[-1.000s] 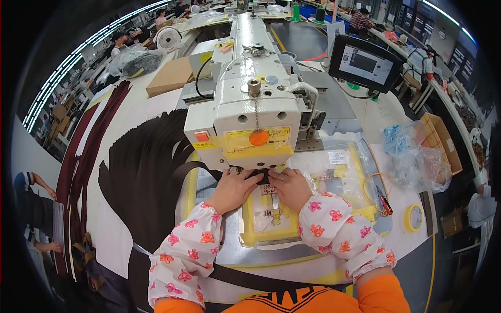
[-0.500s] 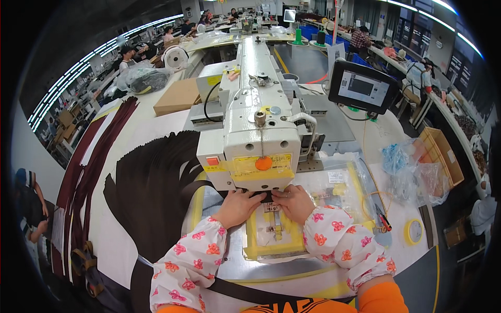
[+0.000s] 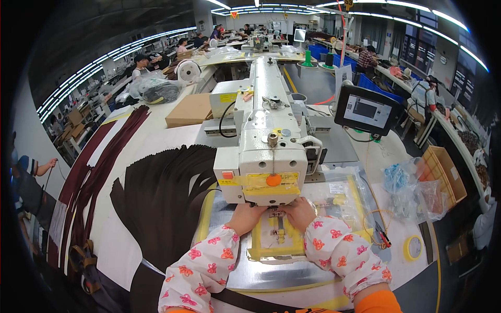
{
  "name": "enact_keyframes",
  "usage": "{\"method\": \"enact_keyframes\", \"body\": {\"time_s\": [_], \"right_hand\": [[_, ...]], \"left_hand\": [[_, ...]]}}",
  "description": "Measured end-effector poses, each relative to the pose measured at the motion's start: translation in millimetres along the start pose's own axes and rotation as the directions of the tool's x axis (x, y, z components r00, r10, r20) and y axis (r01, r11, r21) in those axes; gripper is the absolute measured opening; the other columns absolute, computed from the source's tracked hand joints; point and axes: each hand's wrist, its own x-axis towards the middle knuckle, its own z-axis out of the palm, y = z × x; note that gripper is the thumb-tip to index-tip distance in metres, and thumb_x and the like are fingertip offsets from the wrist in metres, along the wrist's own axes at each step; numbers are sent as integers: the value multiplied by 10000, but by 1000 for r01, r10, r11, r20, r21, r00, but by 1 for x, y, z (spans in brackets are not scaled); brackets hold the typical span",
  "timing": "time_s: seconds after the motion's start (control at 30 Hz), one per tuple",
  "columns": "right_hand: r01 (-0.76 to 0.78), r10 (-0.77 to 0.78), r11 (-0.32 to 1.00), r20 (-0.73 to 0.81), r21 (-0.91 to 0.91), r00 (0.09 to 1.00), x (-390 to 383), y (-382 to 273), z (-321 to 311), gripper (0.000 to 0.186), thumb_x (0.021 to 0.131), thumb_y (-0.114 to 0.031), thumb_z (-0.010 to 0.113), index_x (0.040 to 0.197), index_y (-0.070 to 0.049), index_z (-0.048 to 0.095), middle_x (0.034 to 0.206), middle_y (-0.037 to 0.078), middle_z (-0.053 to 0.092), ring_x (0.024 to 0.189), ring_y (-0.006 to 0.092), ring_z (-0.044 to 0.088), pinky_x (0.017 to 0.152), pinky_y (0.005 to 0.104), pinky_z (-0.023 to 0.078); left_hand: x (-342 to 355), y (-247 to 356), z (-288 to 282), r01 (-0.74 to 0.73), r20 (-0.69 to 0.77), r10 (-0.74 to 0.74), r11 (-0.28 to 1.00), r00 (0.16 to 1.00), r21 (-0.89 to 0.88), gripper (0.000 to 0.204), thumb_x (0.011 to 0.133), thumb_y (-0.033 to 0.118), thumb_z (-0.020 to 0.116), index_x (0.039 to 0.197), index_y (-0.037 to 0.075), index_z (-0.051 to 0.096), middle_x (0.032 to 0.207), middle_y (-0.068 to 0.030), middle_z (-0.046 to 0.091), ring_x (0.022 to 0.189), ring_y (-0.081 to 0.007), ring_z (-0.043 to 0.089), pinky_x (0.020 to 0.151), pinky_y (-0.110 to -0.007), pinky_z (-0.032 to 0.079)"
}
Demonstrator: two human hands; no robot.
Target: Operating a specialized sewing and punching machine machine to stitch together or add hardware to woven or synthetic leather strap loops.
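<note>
At the front of a white sewing machine [image 3: 271, 161], both my hands reach in under its head. My left hand [image 3: 245, 218] is closed at the left, with its fingertips partly hidden by the head. Opposite it, my right hand [image 3: 299, 213] is closed with fingers bent inward. A dark strip is pinched between the two hands, mostly covered by the machine. Below the fingers lies a clear template [image 3: 276, 254] edged with yellow tape, on a metal plate [image 3: 266, 272]. A fan of dark brown strips [image 3: 162, 193] spreads left of the machine.
Maroon strips [image 3: 99, 167] lie at the far left. A cardboard box [image 3: 189, 110] sits behind the pile. To the right are a screen [image 3: 368, 110], cutters [image 3: 384, 239], a tape roll [image 3: 413, 248], plastic bags [image 3: 412, 182] and a tan crate [image 3: 442, 175]. Co-workers sit farther back.
The view has tipped up, so the scene sits lower and farther right. My hands are tucked closer under the machine head. A person at the left edge has raised an arm.
</note>
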Motion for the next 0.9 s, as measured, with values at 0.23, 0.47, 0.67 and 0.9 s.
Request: {"method": "enact_keyframes", "body": {"time_s": [0.23, 0.47, 0.67, 0.9], "right_hand": [[-18, 18, 1000, -75, 0, 997, -5, 0, 7, 346, 718, -47, 553, 1050, -89, 637, 1133, 46, 580, 1038, 215, 503, 868, 353, 389], [10, -9, 1000, -59, 23, 998, -21, -7, 19, 406, 696, -23, 552, 1096, -60, 607, 1200, 63, 567, 1042, 245, 506, 863, 377, 410], [6, -4, 1000, -85, 19, 996, -21, -5, 20, 362, 711, -42, 542, 1065, -60, 615, 1185, 45, 577, 998, 219, 518, 843, 357, 407], [56, -65, 990, -70, -130, 995, -14, -8, 17, 247, 741, -103, 542, 968, -83, 636, 1137, 31, 597, 939, 191, 539, 800, 330, 397]], "left_hand": [[-1, 4, 14, -49, -22, 55, 974, 998, 220, 271, 758, 113, 604, 1028, 101, 617, 1018, -103, 604, 932, -291, 582, 812, -421, 436], [-5, 19, 3, -293, 157, 263, 932, 952, 214, 153, 761, 147, 522, 890, 74, 561, 1108, -80, 575, 1033, -224, 527, 885, -363, 403], [-4, 15, 1, -344, 205, 302, 913, 931, 220, 140, 771, 148, 541, 882, 63, 546, 1143, -71, 572, 1050, -217, 527, 905, -356, 389], [-7, 13, -2, -325, 151, 299, 926, 942, 193, 143, 762, 143, 556, 882, 65, 551, 1115, -60, 589, 1017, -210, 548, 886, -351, 407]]}}
